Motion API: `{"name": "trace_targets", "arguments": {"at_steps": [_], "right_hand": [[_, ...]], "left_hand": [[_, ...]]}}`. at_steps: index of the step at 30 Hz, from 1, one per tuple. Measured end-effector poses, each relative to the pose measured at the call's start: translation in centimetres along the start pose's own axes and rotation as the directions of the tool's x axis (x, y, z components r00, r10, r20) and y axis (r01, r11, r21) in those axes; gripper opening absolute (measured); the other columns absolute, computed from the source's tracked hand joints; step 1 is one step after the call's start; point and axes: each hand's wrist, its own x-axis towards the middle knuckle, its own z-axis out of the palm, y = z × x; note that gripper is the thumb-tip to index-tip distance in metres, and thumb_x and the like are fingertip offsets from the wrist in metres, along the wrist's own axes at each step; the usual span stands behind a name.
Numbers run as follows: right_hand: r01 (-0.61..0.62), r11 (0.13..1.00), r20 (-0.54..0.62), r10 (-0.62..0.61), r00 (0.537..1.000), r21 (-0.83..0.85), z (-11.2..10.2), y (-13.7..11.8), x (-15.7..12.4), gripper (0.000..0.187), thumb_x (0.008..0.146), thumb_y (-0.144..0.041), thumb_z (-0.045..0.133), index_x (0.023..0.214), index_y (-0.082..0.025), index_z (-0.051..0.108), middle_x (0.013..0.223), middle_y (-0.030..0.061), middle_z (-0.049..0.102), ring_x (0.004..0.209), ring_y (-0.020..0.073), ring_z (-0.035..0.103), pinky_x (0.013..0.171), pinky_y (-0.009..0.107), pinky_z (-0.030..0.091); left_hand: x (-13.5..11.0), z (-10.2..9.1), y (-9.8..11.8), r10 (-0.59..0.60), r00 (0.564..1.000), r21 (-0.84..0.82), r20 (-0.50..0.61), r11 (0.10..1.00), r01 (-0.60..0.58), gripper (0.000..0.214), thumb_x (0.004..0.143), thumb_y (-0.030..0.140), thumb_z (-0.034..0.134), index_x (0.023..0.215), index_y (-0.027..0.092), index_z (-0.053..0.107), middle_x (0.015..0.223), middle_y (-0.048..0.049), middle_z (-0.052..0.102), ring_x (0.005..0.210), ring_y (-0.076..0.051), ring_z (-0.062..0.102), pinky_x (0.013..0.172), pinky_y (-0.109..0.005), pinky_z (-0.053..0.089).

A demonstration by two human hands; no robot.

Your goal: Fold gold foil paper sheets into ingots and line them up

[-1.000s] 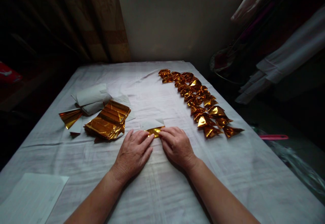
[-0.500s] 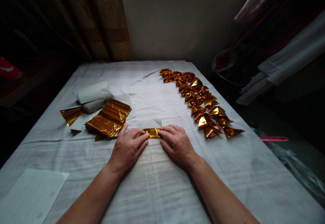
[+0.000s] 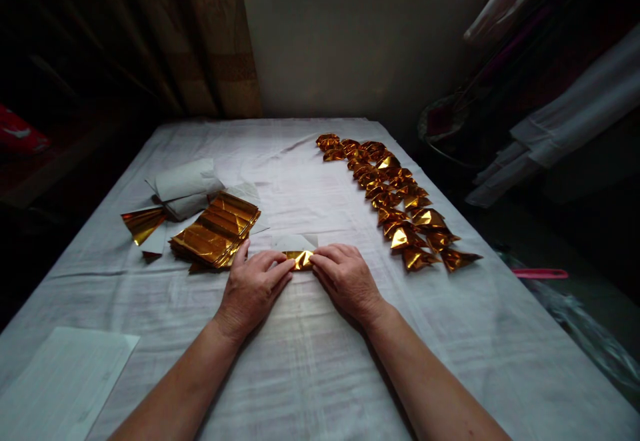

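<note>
A partly folded sheet of gold foil paper lies on the cloth in front of me, its gold strip nearest me and its pale back showing beyond. My left hand pinches the strip's left end between thumb and fingers. At the right end, my right hand grips the same strip with its fingertips. Just beyond my left hand is a stack of gold foil sheets. Two uneven rows of folded gold foil pieces run along the table's right side.
White paper and a loose gold foil piece lie behind the stack. A pale sheet rests at the near left of the cloth-covered table. Off the right edge are a pink handle, clear plastic and hanging clothes.
The gold strip between my hands has changed shape slightly and now shows creased, slanting highlights. My fingers have drawn a little closer together; the other papers lie as before.
</note>
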Motion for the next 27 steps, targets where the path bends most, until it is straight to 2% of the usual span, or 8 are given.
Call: {"name": "trace_targets", "arguments": {"at_steps": [4,7,11,15,22,27], "right_hand": [[0.020,1.000,-0.009,-0.020,1.000,0.003,-0.1,-0.3,0.0,0.019,0.098,-0.025,0.053,0.106,-0.022,0.070,0.105,0.0057,0.073,0.098,0.0204,0.061,0.086,0.034,0.043],[0.044,0.999,0.003,-0.044,0.999,0.007,-0.2,-0.5,0.0,0.018,0.099,-0.024,0.052,0.104,-0.021,0.069,0.102,0.0062,0.073,0.097,0.0201,0.061,0.087,0.034,0.043],[0.087,0.996,0.046,-0.089,0.995,0.033,-0.7,-0.5,-0.2,0.016,0.097,-0.029,0.056,0.105,-0.022,0.068,0.108,0.0056,0.072,0.101,0.0212,0.060,0.090,0.036,0.043],[0.070,0.997,0.057,-0.073,0.996,0.041,-1.1,0.3,-0.4,0.019,0.093,-0.027,0.063,0.111,-0.022,0.068,0.115,0.0053,0.070,0.105,0.0225,0.059,0.092,0.037,0.043],[0.085,0.995,-0.033,-0.084,0.996,0.047,-0.2,0.9,-0.3,0.017,0.096,-0.029,0.058,0.104,-0.023,0.071,0.109,0.0052,0.072,0.101,0.0224,0.060,0.088,0.038,0.044],[0.018,0.996,-0.069,-0.012,0.998,0.085,0.4,0.8,-0.1,0.016,0.096,-0.030,0.058,0.101,-0.024,0.071,0.108,0.0048,0.072,0.103,0.0227,0.061,0.089,0.038,0.043]], "left_hand": [[-0.3,0.0,0.8,0.015,0.999,-0.020,0.028,1.000,-0.015,0.027,0.095,0.031,0.057,0.119,0.030,0.068,0.111,-0.0042,0.071,0.110,-0.025,0.063,0.117,-0.062,0.018],[-0.6,0.0,1.1,0.033,0.997,-0.053,0.063,0.998,-0.029,0.031,0.094,0.030,0.056,0.124,0.029,0.065,0.116,-0.0053,0.069,0.118,-0.027,0.058,0.117,-0.060,0.021],[-0.6,-0.1,0.9,0.046,0.994,-0.062,0.098,0.997,-0.040,0.029,0.096,0.029,0.053,0.121,0.028,0.066,0.118,-0.0062,0.068,0.116,-0.026,0.059,0.115,-0.059,0.024],[-0.5,-0.2,0.7,0.071,0.991,-0.051,0.114,0.997,-0.066,0.027,0.096,0.029,0.052,0.119,0.028,0.067,0.119,-0.0068,0.067,0.116,-0.027,0.058,0.113,-0.061,0.027],[-0.4,0.2,0.5,0.037,0.995,-0.093,0.096,0.995,-0.028,0.026,0.096,0.029,0.053,0.117,0.029,0.068,0.115,-0.0045,0.068,0.111,-0.024,0.061,0.114,-0.062,0.024],[-0.5,0.2,0.5,0.053,0.993,-0.097,0.105,0.994,-0.043,0.028,0.096,0.028,0.052,0.120,0.029,0.066,0.117,-0.0044,0.067,0.113,-0.025,0.060,0.114,-0.061,0.024]]}}
